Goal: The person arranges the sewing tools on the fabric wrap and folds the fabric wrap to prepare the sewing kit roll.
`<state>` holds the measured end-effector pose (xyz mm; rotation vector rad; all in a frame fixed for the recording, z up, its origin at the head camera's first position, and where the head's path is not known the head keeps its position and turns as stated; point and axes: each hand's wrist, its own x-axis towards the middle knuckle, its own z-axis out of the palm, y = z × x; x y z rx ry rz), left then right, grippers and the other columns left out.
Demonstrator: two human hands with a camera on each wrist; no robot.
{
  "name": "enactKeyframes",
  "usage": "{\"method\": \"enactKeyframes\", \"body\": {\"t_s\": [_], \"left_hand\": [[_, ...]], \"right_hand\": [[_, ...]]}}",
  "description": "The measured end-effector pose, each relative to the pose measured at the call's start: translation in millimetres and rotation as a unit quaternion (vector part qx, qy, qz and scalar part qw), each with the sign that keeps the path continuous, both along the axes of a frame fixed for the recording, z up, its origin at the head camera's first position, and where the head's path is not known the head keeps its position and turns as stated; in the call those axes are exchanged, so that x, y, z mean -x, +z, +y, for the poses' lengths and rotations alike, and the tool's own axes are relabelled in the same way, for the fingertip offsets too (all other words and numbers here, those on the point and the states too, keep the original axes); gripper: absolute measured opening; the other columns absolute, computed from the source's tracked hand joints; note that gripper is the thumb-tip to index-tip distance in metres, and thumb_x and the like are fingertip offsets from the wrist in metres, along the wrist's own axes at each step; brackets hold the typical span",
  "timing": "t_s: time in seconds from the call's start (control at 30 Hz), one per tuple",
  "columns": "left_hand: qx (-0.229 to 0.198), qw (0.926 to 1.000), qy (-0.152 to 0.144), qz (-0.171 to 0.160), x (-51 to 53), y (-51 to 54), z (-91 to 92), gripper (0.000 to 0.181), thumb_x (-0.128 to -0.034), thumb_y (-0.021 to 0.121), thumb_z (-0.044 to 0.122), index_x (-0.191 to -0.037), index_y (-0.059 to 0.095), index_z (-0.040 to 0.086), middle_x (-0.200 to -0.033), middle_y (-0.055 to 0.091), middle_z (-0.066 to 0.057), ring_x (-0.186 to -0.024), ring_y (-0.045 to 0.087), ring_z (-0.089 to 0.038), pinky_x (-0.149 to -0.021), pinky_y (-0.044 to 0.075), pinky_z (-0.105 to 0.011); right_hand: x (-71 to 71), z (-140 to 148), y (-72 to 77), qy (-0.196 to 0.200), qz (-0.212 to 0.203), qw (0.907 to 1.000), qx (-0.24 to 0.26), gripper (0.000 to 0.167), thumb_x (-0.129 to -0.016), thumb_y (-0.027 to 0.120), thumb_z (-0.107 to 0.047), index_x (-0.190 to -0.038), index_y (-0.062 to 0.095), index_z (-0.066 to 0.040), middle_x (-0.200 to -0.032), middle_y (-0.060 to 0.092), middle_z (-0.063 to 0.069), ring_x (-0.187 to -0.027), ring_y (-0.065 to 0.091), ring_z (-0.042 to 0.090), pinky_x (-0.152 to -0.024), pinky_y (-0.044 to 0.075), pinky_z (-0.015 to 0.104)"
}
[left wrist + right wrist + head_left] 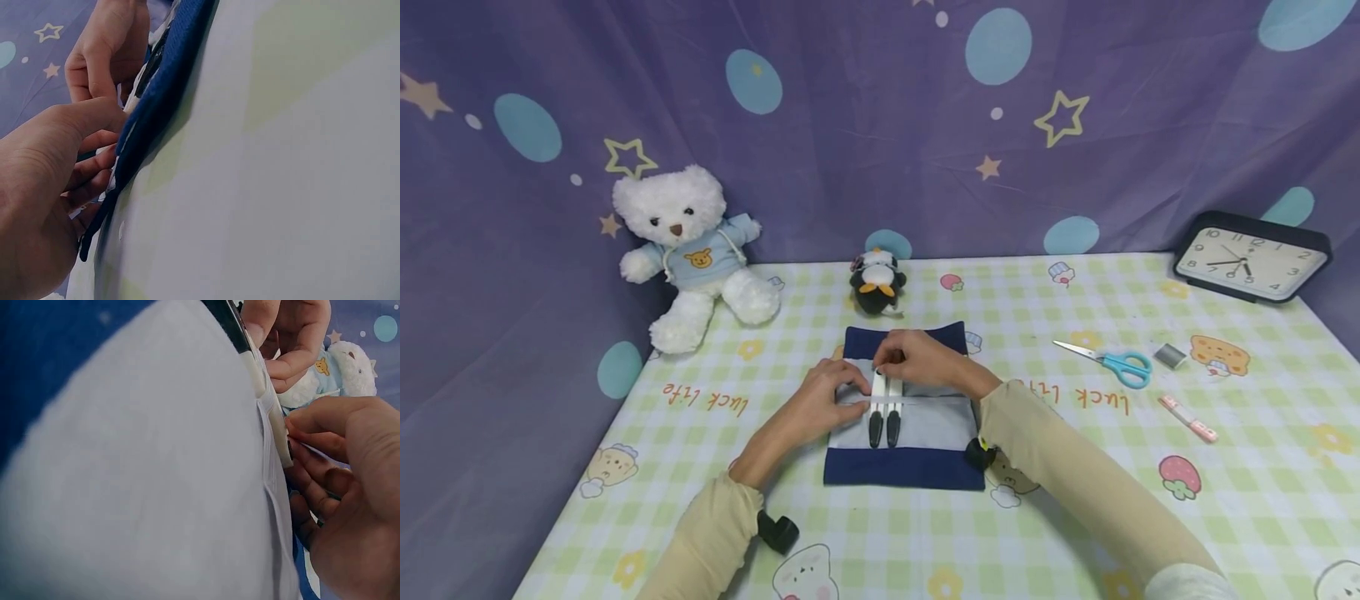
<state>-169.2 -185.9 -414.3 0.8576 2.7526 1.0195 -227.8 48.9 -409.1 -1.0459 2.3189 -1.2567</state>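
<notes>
Head view, cloth: the navy-and-grey cloth (pixel 904 468) lies near the middle of the tabletop (pixel 1037 533).
Head view, markers: two white markers (pixel 878 393) lie side by side on its grey part, black ends toward the cloth's near edge, a grey band (pixel 887 401) across both.
Head view, left hand (pixel 816 402): thumb and forefinger parted beside the left marker; whether it grips anything, I cannot tell.
Head view, right hand (pixel 923 358): bent fingers at the markers' far ends.
Head view, back edge: white bear (pixel 700 260) at the left corner, penguin toy (pixel 877 283) midway, clock (pixel 1252 257) at the right corner.
Head view, toward the right edge: blue-handled scissors (pixel 1122 365).
Left wrist view, left hand: thumb and fingers bent at the cloth's edge.
Right wrist view, right hand: thumb and forefinger pinch a marker's white end.
</notes>
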Motion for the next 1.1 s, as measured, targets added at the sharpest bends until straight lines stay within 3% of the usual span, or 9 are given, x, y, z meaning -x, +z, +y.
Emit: {"method": "enactKeyframes", "body": {"t_s": [0.43,0.67,1.1], "left_hand": [[0.012,0.9998,0.002,0.013,-1.2,1.3,-0.2,0.009,-0.0920,0.079,0.014,-0.099,0.073,0.017,-0.111,0.065,0.001,-0.106,0.054,-0.026,-0.094,0.040,-0.051],[0.020,0.9995,0.001,0.026,-2.2,2.4,-1.9,0.010,-0.0914,0.079,0.015,-0.100,0.074,0.017,-0.110,0.066,0.001,-0.107,0.054,-0.026,-0.096,0.038,-0.051],[0.025,0.9989,0.028,0.029,-8.3,6.9,-11.7,0.010,-0.0913,0.079,0.018,-0.101,0.076,0.018,-0.113,0.065,0.001,-0.107,0.052,-0.025,-0.100,0.034,-0.054]], "right_hand": [[-1.3,13.7,2.9,-0.040,0.009,0.9991,0.009,0.016,-0.104,0.064,-0.011,-0.114,0.074,-0.005,-0.102,0.069,0.001,-0.082,0.063,0.014,-0.073,0.052,0.033],[-2.7,35.5,3.1,-0.068,0.041,0.9963,0.032,0.014,-0.102,0.067,-0.010,-0.111,0.075,-0.003,-0.102,0.069,0.002,-0.083,0.063,0.015,-0.074,0.053,0.035],[-19.0,86.7,8.7,-0.145,0.049,0.9866,0.057,0.016,-0.103,0.066,-0.013,-0.112,0.075,-0.003,-0.105,0.072,0.007,-0.091,0.065,0.019,-0.078,0.053,0.037]]}}
